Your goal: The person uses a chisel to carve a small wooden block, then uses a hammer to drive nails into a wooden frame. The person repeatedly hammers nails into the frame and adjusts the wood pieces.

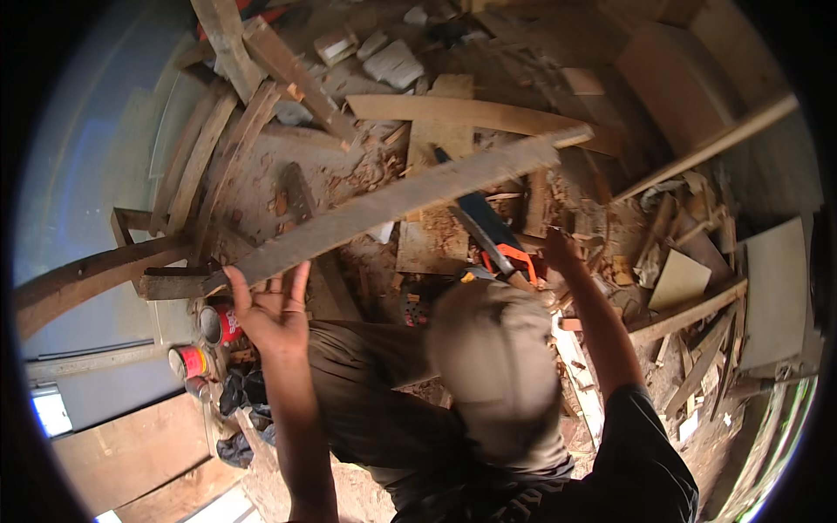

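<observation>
Near you on the left, your left hand (277, 321) has its thumb and fingers spread against the near edge of a long wooden plank (392, 199); you can't tell if they grip it. It would be best to hold that end snug and level, so the plank won't tip. It starts at that hand and slants to the far right. Your right hand (562, 250) is blurry, so you can't tell if it's closed. It looks apart from the plank, near the orange-handled saw (490, 218). Mind the saw! Farther off lies a pale board (453, 111).
</observation>
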Demonstrator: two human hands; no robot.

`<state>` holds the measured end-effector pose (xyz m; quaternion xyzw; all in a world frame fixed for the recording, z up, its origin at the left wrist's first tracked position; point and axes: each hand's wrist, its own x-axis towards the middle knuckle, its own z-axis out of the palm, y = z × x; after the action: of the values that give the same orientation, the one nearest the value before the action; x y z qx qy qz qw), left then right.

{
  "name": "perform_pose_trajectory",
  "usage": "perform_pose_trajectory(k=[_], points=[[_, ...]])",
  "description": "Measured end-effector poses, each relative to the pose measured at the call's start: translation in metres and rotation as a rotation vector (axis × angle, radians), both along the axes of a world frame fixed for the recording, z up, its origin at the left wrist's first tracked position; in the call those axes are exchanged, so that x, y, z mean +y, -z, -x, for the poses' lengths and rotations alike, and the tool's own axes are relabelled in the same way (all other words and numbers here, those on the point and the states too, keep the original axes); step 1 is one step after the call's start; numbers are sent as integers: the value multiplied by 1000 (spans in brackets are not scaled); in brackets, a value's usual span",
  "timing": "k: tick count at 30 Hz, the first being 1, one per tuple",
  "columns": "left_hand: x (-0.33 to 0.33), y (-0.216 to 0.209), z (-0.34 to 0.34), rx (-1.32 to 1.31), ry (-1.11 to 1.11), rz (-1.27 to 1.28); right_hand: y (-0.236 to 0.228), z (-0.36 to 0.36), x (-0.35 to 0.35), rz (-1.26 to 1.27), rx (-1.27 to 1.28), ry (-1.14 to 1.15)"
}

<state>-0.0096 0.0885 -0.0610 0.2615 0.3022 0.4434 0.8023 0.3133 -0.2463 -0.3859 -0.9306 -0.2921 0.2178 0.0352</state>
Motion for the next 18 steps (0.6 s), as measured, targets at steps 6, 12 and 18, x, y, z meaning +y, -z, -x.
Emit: perform_pose_trajectory(k=[6,12,18], points=[[27,24,-40,316,48,56,18,-38,-7,131,36,-370],[50,29,-105,205,-76,196,-55,-101,-19,-2,-162,75],[40,-91,-105,181,-176,217,-181,-144,-10,-38,386,726]])
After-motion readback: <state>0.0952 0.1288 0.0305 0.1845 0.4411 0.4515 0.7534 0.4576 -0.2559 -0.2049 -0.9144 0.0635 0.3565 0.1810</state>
